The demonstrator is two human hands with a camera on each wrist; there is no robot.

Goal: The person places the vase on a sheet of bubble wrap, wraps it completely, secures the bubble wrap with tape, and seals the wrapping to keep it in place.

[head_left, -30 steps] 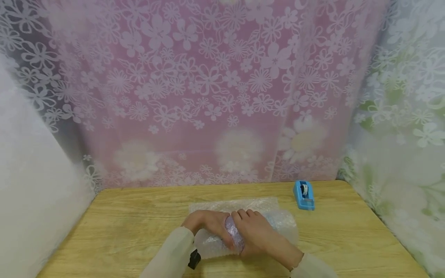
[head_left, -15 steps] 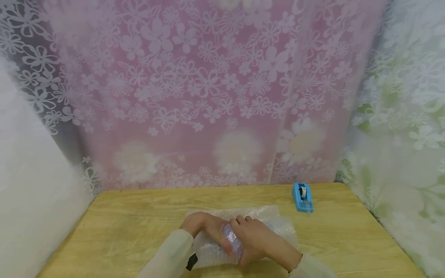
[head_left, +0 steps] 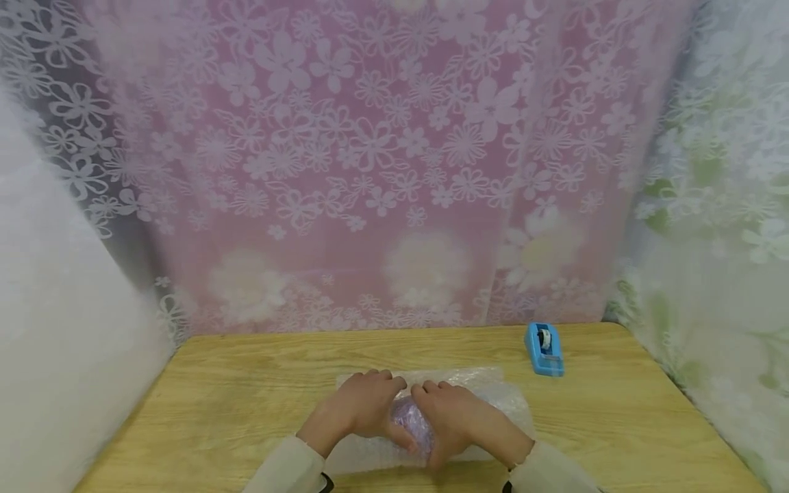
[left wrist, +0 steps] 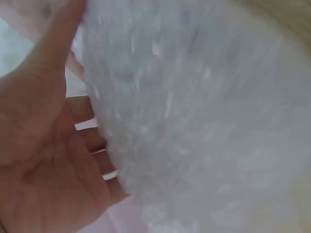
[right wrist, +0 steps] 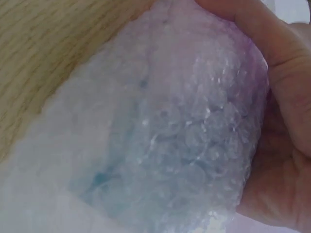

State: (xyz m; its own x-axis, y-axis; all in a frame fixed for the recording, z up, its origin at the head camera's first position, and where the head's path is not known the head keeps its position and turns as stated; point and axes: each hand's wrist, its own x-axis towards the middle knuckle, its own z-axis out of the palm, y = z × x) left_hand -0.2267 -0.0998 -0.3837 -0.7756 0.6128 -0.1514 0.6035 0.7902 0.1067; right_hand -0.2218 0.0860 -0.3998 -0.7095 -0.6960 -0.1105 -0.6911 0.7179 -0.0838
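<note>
A purple object (head_left: 411,421) wrapped in clear bubble wrap (head_left: 364,455) lies near the table's front edge. Through the layers in the right wrist view, teal and purple patches show under the bubble wrap (right wrist: 184,131); what is inside is hidden. My left hand (head_left: 370,407) grips the bundle from the left, thumb on the near side and fingers over the far side. In the left wrist view its fingers (left wrist: 90,138) curl behind the wrap. From the right, my right hand (head_left: 459,418) holds the same bundle, thumb near me. The two hands almost meet over the purple part.
A blue tape dispenser (head_left: 544,349) stands at the back right of the wooden table (head_left: 246,383). Behind the table hangs a pink flowered curtain (head_left: 394,205), with pale curtains at both sides. Bubble wrap spreads flat beyond the hands and out to both sides.
My left hand has turned and shifted: its fingers, tucked out of sight before, now show over the bundle's far side. The right hand keeps its hold. The bubble wrap's left end reaches further left.
</note>
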